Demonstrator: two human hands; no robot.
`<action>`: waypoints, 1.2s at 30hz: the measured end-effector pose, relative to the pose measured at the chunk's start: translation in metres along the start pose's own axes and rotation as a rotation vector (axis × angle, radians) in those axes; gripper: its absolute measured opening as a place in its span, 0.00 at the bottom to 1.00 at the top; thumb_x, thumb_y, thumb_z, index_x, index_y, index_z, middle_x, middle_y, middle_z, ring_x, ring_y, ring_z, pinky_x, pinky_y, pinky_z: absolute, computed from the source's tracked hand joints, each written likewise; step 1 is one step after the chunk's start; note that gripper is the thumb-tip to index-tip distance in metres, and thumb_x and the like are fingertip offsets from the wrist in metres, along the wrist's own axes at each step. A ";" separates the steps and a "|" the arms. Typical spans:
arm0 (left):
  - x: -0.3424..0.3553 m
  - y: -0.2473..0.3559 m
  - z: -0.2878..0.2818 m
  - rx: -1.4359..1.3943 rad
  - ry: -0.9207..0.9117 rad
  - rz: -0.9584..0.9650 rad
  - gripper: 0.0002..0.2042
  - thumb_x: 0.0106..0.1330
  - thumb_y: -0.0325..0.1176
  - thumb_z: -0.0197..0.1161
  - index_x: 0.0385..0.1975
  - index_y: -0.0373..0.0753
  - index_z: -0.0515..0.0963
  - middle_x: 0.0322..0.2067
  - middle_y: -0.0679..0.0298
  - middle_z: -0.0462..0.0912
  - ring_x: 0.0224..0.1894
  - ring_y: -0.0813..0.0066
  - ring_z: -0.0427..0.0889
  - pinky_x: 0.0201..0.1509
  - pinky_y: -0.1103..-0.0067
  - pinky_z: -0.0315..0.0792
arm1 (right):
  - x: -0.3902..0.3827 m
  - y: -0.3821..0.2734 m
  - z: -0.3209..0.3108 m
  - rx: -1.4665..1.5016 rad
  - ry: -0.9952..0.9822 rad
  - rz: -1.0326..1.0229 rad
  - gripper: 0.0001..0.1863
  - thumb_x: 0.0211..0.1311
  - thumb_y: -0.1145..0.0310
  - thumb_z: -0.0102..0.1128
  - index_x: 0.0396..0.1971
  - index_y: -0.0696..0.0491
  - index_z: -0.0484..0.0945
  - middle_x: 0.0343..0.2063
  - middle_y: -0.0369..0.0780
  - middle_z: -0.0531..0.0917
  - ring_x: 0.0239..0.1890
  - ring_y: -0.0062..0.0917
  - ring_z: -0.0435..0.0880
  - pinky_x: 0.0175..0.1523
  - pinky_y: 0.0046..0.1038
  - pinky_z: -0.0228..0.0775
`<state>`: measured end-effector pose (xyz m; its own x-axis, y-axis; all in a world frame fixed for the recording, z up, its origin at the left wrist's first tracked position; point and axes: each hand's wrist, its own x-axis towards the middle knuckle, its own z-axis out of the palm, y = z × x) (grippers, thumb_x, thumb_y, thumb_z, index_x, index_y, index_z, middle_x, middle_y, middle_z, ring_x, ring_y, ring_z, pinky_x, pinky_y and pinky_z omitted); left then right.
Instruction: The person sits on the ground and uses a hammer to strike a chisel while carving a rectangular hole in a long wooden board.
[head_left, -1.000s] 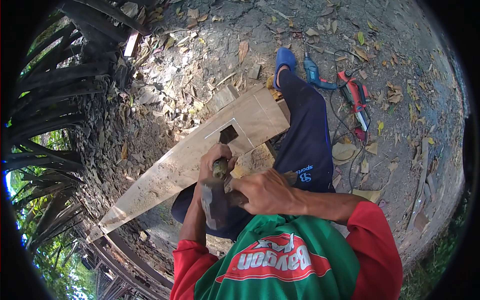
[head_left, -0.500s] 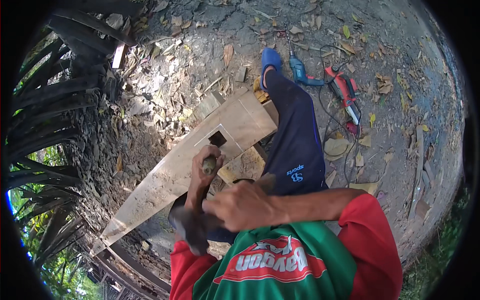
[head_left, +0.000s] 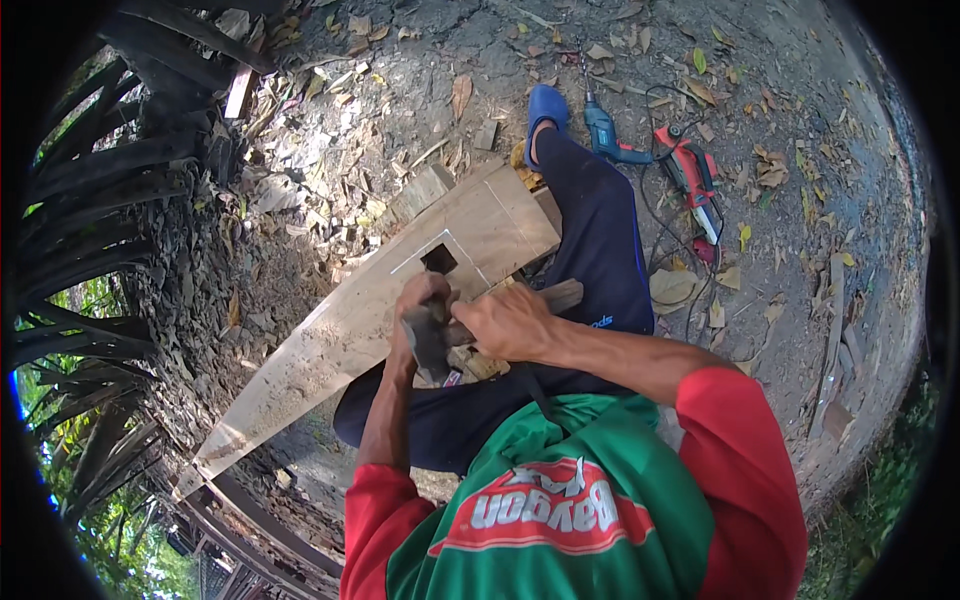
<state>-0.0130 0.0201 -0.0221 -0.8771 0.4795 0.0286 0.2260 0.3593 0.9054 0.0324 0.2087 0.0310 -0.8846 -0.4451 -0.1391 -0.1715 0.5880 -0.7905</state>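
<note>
A long tan plank [head_left: 330,330], tapering toward the lower left, lies slantwise before me with a dark square hole [head_left: 438,259] cut through it and pale marked lines beside the hole. My left hand [head_left: 422,292] is closed around an upright chisel at the near edge of that hole; the chisel's handle and blade are mostly hidden. My right hand [head_left: 510,322] grips the wooden handle of a hammer [head_left: 430,342]. The hammer's dark metal head is over the left hand, at the chisel's top; whether they touch I cannot tell.
A blue-green drill [head_left: 604,130] and a red corded power tool [head_left: 690,175] lie on the ground at the upper right, with a black cable. My blue shoe [head_left: 547,108] is beyond the plank's wide end. Wood blocks [head_left: 425,190] and dry leaves surround it; dark fronds hang at left.
The hammer head has swung up and forward from near my left forearm to above my left hand, and the right hand has moved forward with it. The left hand stays near the hole.
</note>
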 end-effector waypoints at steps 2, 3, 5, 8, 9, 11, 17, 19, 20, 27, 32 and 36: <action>0.019 -0.004 -0.001 0.016 0.011 -0.046 0.11 0.53 0.20 0.70 0.28 0.39 0.74 0.25 0.61 0.76 0.32 0.60 0.77 0.39 0.71 0.71 | 0.005 -0.012 -0.006 0.021 0.012 -0.003 0.10 0.50 0.66 0.63 0.30 0.53 0.76 0.19 0.45 0.82 0.23 0.40 0.86 0.26 0.41 0.75; 0.009 -0.007 0.000 0.034 -0.019 -0.069 0.11 0.53 0.20 0.71 0.28 0.39 0.74 0.26 0.61 0.76 0.32 0.59 0.77 0.39 0.70 0.71 | -0.003 -0.029 -0.015 0.085 0.054 -0.079 0.10 0.49 0.65 0.63 0.30 0.53 0.75 0.19 0.44 0.82 0.23 0.39 0.85 0.25 0.40 0.74; -0.004 -0.009 0.002 0.101 -0.030 0.008 0.11 0.53 0.21 0.71 0.28 0.39 0.74 0.26 0.60 0.77 0.33 0.59 0.78 0.39 0.70 0.72 | -0.017 -0.061 -0.041 0.195 0.136 -0.264 0.10 0.48 0.65 0.64 0.28 0.52 0.74 0.20 0.42 0.80 0.22 0.36 0.83 0.24 0.37 0.73; 0.002 -0.003 0.001 0.135 -0.060 0.158 0.11 0.52 0.20 0.71 0.28 0.40 0.74 0.27 0.59 0.78 0.33 0.59 0.79 0.39 0.70 0.72 | -0.037 -0.078 -0.060 0.274 0.168 -0.440 0.11 0.45 0.66 0.65 0.27 0.52 0.73 0.21 0.40 0.79 0.23 0.33 0.83 0.24 0.35 0.74; 0.004 0.000 0.002 0.117 -0.076 0.171 0.12 0.51 0.18 0.70 0.29 0.40 0.74 0.26 0.60 0.77 0.34 0.59 0.79 0.39 0.69 0.72 | -0.038 -0.079 -0.061 0.294 0.169 -0.488 0.11 0.44 0.66 0.65 0.27 0.51 0.73 0.21 0.39 0.78 0.23 0.33 0.82 0.25 0.35 0.74; -0.001 -0.008 0.001 0.090 -0.035 0.131 0.10 0.54 0.19 0.69 0.30 0.39 0.75 0.28 0.60 0.78 0.35 0.61 0.79 0.43 0.70 0.73 | -0.022 -0.040 -0.032 0.316 0.257 -0.488 0.10 0.46 0.66 0.65 0.27 0.52 0.74 0.20 0.40 0.79 0.22 0.35 0.83 0.26 0.35 0.75; -0.003 -0.014 -0.014 -0.052 -0.024 -0.150 0.08 0.55 0.18 0.67 0.31 0.36 0.75 0.30 0.60 0.78 0.31 0.67 0.76 0.38 0.75 0.72 | 0.014 -0.037 -0.005 0.044 0.049 -0.051 0.14 0.46 0.66 0.67 0.31 0.55 0.75 0.18 0.42 0.78 0.21 0.40 0.83 0.27 0.41 0.76; 0.002 -0.024 -0.013 -0.032 -0.061 -0.125 0.08 0.57 0.20 0.69 0.31 0.36 0.75 0.30 0.60 0.78 0.33 0.67 0.77 0.40 0.74 0.73 | -0.007 -0.073 -0.030 0.300 0.153 -0.258 0.15 0.45 0.66 0.68 0.32 0.55 0.75 0.18 0.42 0.78 0.21 0.40 0.83 0.27 0.41 0.76; 0.005 -0.020 -0.012 -0.041 -0.064 -0.131 0.08 0.58 0.21 0.70 0.30 0.36 0.75 0.30 0.60 0.79 0.33 0.67 0.78 0.41 0.74 0.73 | -0.010 -0.077 -0.039 0.318 0.188 -0.331 0.14 0.45 0.66 0.68 0.32 0.55 0.75 0.18 0.41 0.78 0.21 0.39 0.83 0.27 0.41 0.76; 0.017 -0.026 -0.004 -0.321 0.030 -0.291 0.10 0.56 0.22 0.68 0.33 0.38 0.74 0.28 0.63 0.75 0.34 0.74 0.75 0.40 0.76 0.71 | 0.032 -0.008 -0.009 0.015 -0.056 0.184 0.14 0.49 0.65 0.62 0.33 0.58 0.78 0.23 0.51 0.84 0.27 0.46 0.86 0.33 0.46 0.77; -0.015 -0.021 0.020 -0.073 0.185 0.001 0.11 0.52 0.19 0.70 0.29 0.38 0.73 0.28 0.62 0.76 0.34 0.69 0.76 0.41 0.73 0.71 | -0.036 -0.024 -0.032 0.209 -0.124 0.221 0.13 0.47 0.66 0.65 0.32 0.57 0.79 0.22 0.53 0.82 0.29 0.50 0.84 0.36 0.46 0.77; -0.015 -0.006 0.006 -0.068 0.170 -0.112 0.11 0.55 0.20 0.71 0.29 0.38 0.74 0.28 0.63 0.77 0.34 0.70 0.77 0.47 0.72 0.73 | -0.101 -0.006 -0.038 0.117 -0.097 0.489 0.14 0.47 0.63 0.66 0.33 0.55 0.80 0.24 0.52 0.83 0.32 0.51 0.84 0.38 0.46 0.77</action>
<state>0.0014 0.0152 -0.0308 -0.9553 0.2957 -0.0081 0.0990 0.3454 0.9332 0.1069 0.2755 0.0727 -0.8036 -0.2008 -0.5603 0.3075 0.6661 -0.6796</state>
